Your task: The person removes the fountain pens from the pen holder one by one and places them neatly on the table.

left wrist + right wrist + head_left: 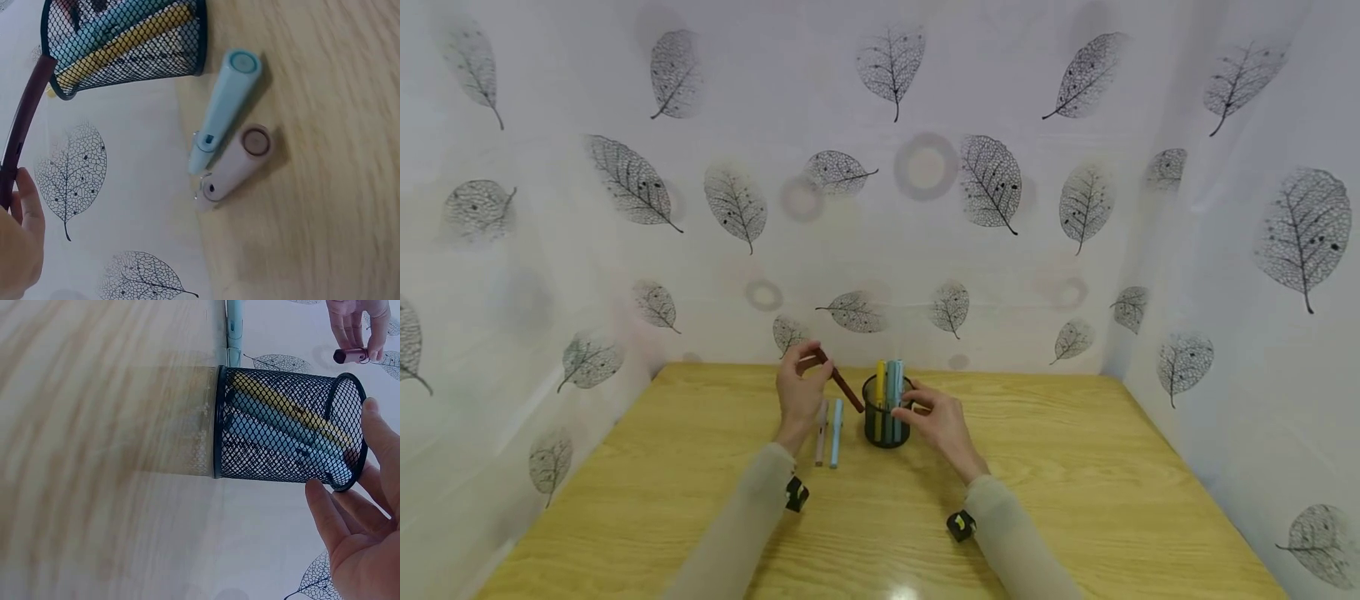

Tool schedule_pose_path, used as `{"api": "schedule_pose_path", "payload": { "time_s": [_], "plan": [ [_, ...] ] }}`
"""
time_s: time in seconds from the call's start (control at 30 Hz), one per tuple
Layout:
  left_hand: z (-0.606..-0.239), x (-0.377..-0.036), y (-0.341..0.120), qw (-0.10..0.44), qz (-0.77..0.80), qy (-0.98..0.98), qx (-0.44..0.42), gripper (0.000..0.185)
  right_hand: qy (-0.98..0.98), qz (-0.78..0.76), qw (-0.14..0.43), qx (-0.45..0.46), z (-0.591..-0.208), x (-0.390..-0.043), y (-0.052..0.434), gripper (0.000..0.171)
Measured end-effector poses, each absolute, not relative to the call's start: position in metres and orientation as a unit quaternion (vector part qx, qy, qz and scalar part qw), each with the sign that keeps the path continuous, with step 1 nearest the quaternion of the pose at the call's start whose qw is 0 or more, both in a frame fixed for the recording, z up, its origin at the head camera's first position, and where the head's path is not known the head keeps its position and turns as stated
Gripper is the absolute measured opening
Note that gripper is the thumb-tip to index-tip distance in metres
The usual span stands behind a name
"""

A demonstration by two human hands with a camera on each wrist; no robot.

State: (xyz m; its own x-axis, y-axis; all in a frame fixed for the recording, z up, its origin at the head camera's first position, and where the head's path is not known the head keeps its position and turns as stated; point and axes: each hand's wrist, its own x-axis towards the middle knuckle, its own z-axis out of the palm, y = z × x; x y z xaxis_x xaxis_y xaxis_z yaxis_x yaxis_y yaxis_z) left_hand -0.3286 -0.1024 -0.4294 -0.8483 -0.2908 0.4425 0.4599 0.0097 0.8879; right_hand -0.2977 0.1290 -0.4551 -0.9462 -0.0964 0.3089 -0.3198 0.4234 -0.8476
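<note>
1. Light wooden counter (1075, 500), walled on three sides by a white leaf-print curtain (1000, 100). Everything sits mid-counter, toward the back edge.
2. Black wire-mesh cylindrical pen holder (886, 414) stands upright at centre, holding a yellow pen (879, 392) and pale blue pens (895, 385) that lean inside it. Looks light and rigid; with nothing steadying it, it would probably tip or slide easily. The mesh gives grip, so rim or side wall is the place to hold.
3. Right hand (942, 423) comes in from the right with the wrist low; its fingers (340, 515) are loosely spread and rest against the holder's rim and side. Steadying contact, not a wrapped grasp.
4. Left hand (799, 385) is raised just left of the holder, wrist bent, fingers pinching the upper end of a dark maroon pen (842, 385). The pen slants down and right, its lower tip near the holder's rim; cannot tell if it touches.
5. Maroon pen: slim, stiff, smooth plastic, likely light and a bit slippery. An end pinch lets it swing; holding nearer the middle would give more control.
6. Light blue capped pen (222, 109) and pale pink capped pen (234, 165) lie side by side on the counter, just left of the holder, below the left hand, untouched.
</note>
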Motion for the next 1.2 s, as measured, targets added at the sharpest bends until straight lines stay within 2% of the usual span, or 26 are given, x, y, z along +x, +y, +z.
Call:
{"api": "schedule_pose_path", "payload": {
  "time_s": [0.13, 0.43, 0.67, 0.97, 1.2],
  "plan": [
    [-0.432, -0.328, -0.107, 0.214, -0.718, -0.66, -0.059, 0.036, -0.837, 0.521, 0.11, 0.125, -0.46, -0.301, 0.13, 0.028],
    [-0.446, -0.335, -0.117, 0.136, -0.741, -0.656, -0.048, 0.036, -0.831, 0.533, 0.105, 0.118, -0.457, -0.299, 0.129, 0.029],
    [-0.45, -0.338, -0.127, 0.098, -0.739, -0.665, -0.04, 0.039, -0.834, 0.527, 0.107, 0.126, -0.458, -0.3, 0.13, 0.029],
    [-0.452, -0.342, -0.146, 0.021, -0.704, -0.709, -0.039, 0.043, -0.833, 0.529, 0.104, 0.123, -0.455, -0.298, 0.13, 0.031],
    [-0.455, -0.346, -0.158, -0.021, -0.679, -0.733, -0.011, 0.048, -0.835, 0.527, 0.102, 0.122, -0.455, -0.297, 0.129, 0.031]
  ]
}}
